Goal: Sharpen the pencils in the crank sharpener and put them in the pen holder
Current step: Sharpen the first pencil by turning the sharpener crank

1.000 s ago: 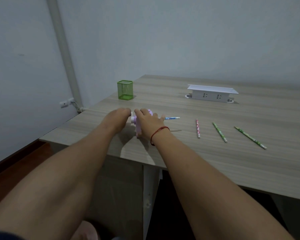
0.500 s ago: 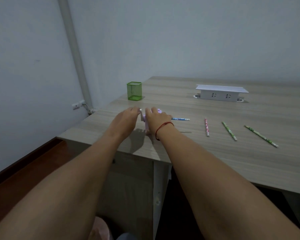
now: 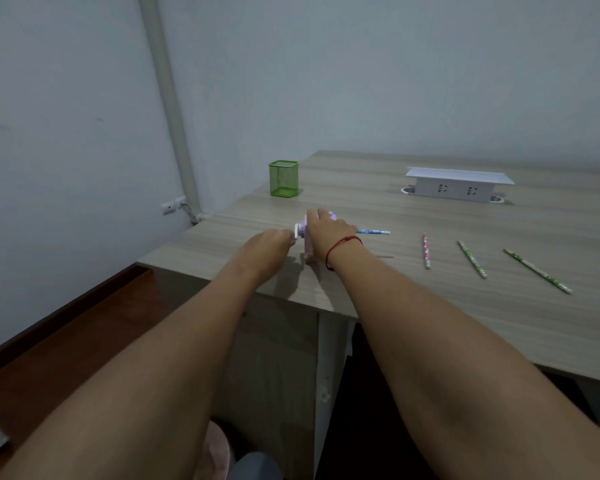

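Near the front left corner of the pale wood-grain table [image 3: 413, 327] stands a small lilac-pink plastic crank sharpener [image 3: 306, 241], mostly covered by the two hands. The right hand [image 3: 326, 232], a thin red string bracelet [image 3: 342, 247] round its wrist, lies over the top of the sharpener with its fingers curled down around the body, gripping it. The left hand [image 3: 269, 251] comes in from the left, the back of it toward the camera, its fingertips drawn together on the round white crank [image 3: 297, 231] at the sharpener's left end, pinching it. A blue patterned pencil [image 3: 373, 232] sticks out level from the sharpener's right side, its near end hidden behind the right hand. Three more pencils lie loose on the table to the right, well apart from one another: a pink patterned pencil [image 3: 426, 251], then a green patterned pencil [image 3: 471, 259], then a second, longer-looking green pencil [image 3: 536, 270] farthest right. The square green mesh pen holder [image 3: 283, 178] stands upright beyond the sharpener, near the table's left edge; no pencil shows above its rim. At the back right sits a white socket box with a flat lid [image 3: 459, 185]. A grey pipe [image 3: 168, 109] runs down the wall to the left.
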A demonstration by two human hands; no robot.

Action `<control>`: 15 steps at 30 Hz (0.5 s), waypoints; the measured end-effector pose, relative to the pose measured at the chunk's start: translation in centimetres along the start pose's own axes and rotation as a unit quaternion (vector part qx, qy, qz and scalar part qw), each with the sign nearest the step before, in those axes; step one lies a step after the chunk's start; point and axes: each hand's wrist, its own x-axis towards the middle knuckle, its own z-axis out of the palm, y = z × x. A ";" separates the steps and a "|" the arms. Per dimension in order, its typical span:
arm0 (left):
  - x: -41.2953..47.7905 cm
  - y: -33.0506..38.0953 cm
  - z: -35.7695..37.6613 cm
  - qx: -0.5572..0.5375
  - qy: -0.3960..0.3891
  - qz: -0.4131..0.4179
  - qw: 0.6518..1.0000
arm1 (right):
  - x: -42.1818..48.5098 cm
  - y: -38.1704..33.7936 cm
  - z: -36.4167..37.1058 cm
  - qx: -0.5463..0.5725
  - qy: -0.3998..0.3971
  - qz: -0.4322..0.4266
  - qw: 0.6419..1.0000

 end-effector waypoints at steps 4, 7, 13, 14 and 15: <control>0.3 0.0 -0.4 -0.009 -0.047 -0.016 0.999 | 0.3 -0.3 0.2 0.010 -0.009 0.017 1.000; 0.0 0.0 0.3 -0.032 -0.080 -0.028 0.996 | 0.3 -0.1 0.2 0.010 -0.005 0.009 1.000; 0.7 -0.4 1.8 -0.071 -0.113 -0.057 0.989 | 0.1 0.5 1.4 0.038 0.035 -0.015 0.999; 1.0 -0.5 1.9 -0.064 -0.118 -0.058 0.989 | 0.1 0.5 1.5 0.039 0.039 -0.020 0.998; 1.5 -0.6 2.0 -0.051 -0.123 -0.057 0.989 | 0.3 0.6 1.6 0.037 0.038 -0.023 0.998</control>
